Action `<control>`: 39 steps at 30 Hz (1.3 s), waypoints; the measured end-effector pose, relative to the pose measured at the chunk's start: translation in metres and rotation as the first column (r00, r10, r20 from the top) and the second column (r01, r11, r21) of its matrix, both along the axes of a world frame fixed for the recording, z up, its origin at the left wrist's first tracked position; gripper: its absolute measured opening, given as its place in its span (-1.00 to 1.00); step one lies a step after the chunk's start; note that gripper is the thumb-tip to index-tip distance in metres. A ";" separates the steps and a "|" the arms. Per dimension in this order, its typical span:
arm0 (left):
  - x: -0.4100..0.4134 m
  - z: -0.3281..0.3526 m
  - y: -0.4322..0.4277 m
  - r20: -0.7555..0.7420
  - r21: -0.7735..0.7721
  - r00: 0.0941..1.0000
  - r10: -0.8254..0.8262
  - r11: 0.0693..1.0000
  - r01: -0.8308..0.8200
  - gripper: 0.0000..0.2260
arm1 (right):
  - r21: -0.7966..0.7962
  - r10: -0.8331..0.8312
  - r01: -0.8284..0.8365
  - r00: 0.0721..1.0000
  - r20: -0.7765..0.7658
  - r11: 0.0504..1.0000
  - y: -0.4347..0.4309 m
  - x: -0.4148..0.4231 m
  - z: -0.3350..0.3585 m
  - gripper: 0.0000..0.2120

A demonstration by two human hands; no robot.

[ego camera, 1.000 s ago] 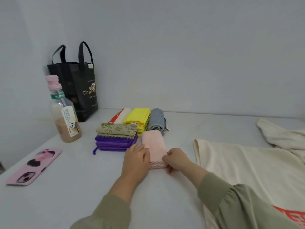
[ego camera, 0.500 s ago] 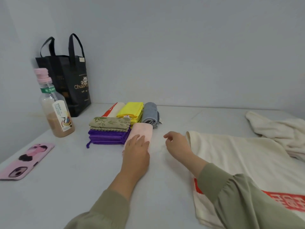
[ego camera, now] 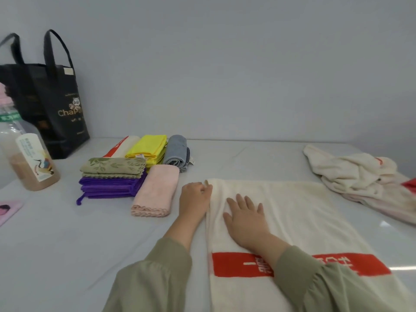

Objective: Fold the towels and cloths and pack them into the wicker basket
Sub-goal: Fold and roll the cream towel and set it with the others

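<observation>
A cream towel (ego camera: 304, 212) with a red band lies flat on the white table in front of me. My left hand (ego camera: 195, 199) pinches its far left corner. My right hand (ego camera: 246, 218) lies flat on the towel with straight fingers. To the left sits the folded pink cloth (ego camera: 156, 191), free of both hands. Beside it are a green leaf-print cloth (ego camera: 112, 165) on folded purple cloths (ego camera: 108, 188), and behind them a folded cream-and-red towel (ego camera: 122, 146), a yellow cloth (ego camera: 147, 148) and a rolled grey cloth (ego camera: 176, 152). No wicker basket is in view.
A crumpled cream towel (ego camera: 355, 174) lies at the far right. A black tote bag (ego camera: 47, 104) stands by the wall at back left, a drink bottle (ego camera: 27, 158) in front of it. A pink phone (ego camera: 7, 210) lies at the left edge.
Both hands left the folded pink cloth and moved right onto the cream towel. The left hand now pinches its corner; the right lies flat on it. The view swung right.
</observation>
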State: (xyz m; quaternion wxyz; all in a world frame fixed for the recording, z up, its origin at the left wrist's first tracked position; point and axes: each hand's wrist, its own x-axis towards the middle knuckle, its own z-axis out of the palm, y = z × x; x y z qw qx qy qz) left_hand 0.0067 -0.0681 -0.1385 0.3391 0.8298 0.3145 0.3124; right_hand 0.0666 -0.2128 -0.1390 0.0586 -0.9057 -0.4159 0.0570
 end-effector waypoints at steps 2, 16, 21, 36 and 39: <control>0.003 0.001 0.012 0.019 0.013 0.999 0.038 0.999 -0.038 -0.53 | -0.002 0.009 -0.009 1.000 -0.019 1.000 0.010 -0.011 -0.002 -0.45; 0.011 0.021 0.015 -0.238 0.372 0.960 0.146 0.927 -0.049 -0.68 | 0.119 0.035 -0.028 0.998 -0.056 0.993 0.003 0.029 0.017 -0.52; 0.022 0.000 -0.023 -0.662 0.245 0.746 -0.079 0.917 0.315 -0.53 | -0.045 -0.009 0.008 1.000 -0.014 0.999 0.000 0.063 0.008 -0.49; 0.022 -0.006 -0.007 -0.736 0.236 0.673 -0.079 0.901 0.364 -0.48 | -0.083 -0.411 0.411 0.912 0.013 0.908 -0.065 0.167 0.006 -0.45; 0.024 -0.003 0.002 -0.751 0.226 0.651 -0.106 0.886 0.405 -0.49 | -0.110 -0.446 0.448 0.894 0.042 0.887 -0.058 0.163 0.004 -0.45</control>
